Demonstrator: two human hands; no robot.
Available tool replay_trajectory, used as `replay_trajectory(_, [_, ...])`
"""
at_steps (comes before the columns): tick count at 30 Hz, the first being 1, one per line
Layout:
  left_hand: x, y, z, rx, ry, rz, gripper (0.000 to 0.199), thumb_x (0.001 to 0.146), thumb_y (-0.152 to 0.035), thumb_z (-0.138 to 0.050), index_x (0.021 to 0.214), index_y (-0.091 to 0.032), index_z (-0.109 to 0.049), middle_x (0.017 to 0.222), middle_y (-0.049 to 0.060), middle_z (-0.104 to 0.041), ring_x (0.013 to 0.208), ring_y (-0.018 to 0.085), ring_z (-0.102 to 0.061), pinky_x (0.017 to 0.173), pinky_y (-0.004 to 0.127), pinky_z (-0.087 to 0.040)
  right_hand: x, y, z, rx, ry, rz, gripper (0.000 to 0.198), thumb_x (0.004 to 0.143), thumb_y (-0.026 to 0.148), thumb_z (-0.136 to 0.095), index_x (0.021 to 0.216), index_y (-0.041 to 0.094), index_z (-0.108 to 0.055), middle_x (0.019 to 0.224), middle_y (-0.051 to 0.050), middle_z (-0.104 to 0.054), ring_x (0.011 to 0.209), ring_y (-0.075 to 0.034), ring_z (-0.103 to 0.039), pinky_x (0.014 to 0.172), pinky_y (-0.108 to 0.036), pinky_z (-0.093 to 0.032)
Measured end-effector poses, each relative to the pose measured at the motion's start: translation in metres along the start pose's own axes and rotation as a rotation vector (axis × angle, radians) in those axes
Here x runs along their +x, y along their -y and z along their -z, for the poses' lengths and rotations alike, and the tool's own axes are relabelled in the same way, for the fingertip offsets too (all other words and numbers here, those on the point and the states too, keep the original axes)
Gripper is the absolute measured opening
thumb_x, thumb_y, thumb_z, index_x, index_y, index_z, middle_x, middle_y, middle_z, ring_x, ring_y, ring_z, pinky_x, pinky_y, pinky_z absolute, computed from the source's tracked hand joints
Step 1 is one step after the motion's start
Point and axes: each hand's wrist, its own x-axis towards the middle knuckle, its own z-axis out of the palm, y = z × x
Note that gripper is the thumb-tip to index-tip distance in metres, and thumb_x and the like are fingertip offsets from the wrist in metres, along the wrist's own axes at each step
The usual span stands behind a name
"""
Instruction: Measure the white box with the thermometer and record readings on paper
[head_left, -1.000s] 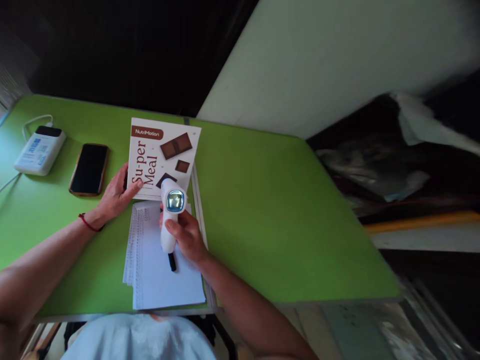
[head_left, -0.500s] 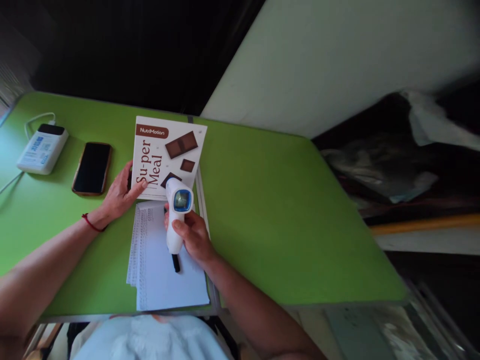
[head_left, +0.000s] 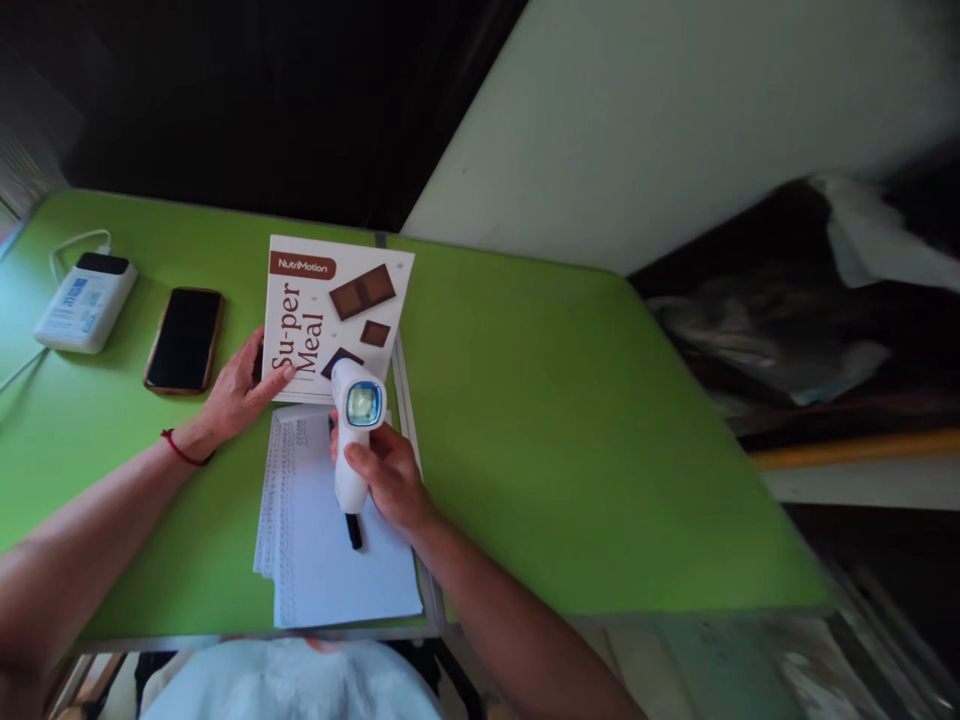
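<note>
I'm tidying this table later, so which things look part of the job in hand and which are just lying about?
Part of it, it seems:
NutriMotion box, held by the left hand
white handheld device, gripped in the right hand

Apparently just lying about:
phone
white power bank
paper sheets
black pen-like thing, partly hidden

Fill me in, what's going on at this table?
A person's left hand holds the Su-per Meal box near its lower left corner, thumb on the front. The right hand grips a white thermometer-like device, screen lit, over the box's lower edge in view; contact isn't clear. Papers with a black pen on them lie nearer the person; a phone and white power bank sit to the left.
</note>
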Motion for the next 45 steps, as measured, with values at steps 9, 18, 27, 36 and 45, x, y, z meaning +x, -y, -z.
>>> replay_trajectory(9, [0.007,-0.01,0.009,-0.143,0.091,0.057,0.049,0.094,-0.058,-0.074,0.12,-0.018,-0.066,0.126,0.015,-0.08,0.117,0.033,-0.077,0.099,0.046,-0.066,0.003,0.002,0.004,-0.027,0.032,0.019,0.052,0.073,0.071,-0.086,0.081,0.025,-0.064,0.07,0.002,-0.056,0.063,-0.015,-0.049,0.059,-0.031,-0.043])
replay_trajectory(18, [0.005,-0.006,0.011,-0.12,0.061,0.156,0.057,0.085,-0.064,-0.081,0.114,-0.018,-0.064,0.123,0.016,-0.08,0.109,0.034,-0.078,0.086,0.043,-0.068,0.0,0.004,0.003,-0.017,0.043,-0.011,0.054,0.071,0.072,-0.087,0.081,0.025,-0.063,0.071,0.001,-0.057,0.065,-0.016,-0.049,0.061,-0.032,-0.044])
replay_trajectory(27, [0.007,-0.005,0.008,-0.226,0.017,0.163,0.057,0.081,-0.066,-0.087,0.108,-0.02,-0.068,0.111,0.012,-0.082,0.099,0.03,-0.078,0.082,0.042,-0.067,0.0,0.004,0.0,-0.02,0.054,0.007,0.054,0.074,0.073,-0.085,0.083,0.025,-0.063,0.072,0.002,-0.056,0.066,-0.015,-0.05,0.06,-0.031,-0.044])
replay_trajectory(36, [0.004,-0.004,0.008,-0.27,-0.043,0.226,0.063,0.079,-0.066,-0.088,0.115,-0.017,-0.07,0.124,0.016,-0.08,0.107,0.032,-0.077,0.088,0.045,-0.066,0.0,0.028,0.027,-0.3,-0.044,0.191,0.04,0.081,0.061,-0.079,0.09,0.025,-0.068,0.076,0.0,-0.067,0.065,-0.016,-0.056,0.061,-0.032,-0.049])
replay_trajectory(45, [0.02,0.026,0.004,0.055,-0.243,0.05,0.072,0.088,-0.066,-0.081,0.14,-0.019,-0.063,0.132,0.014,-0.074,0.116,0.031,-0.073,0.096,0.042,-0.064,0.01,0.035,0.075,-1.243,-0.298,0.038,0.039,0.082,0.053,-0.077,0.104,0.02,-0.076,0.096,-0.014,-0.08,0.083,-0.03,-0.072,0.073,-0.041,-0.053])
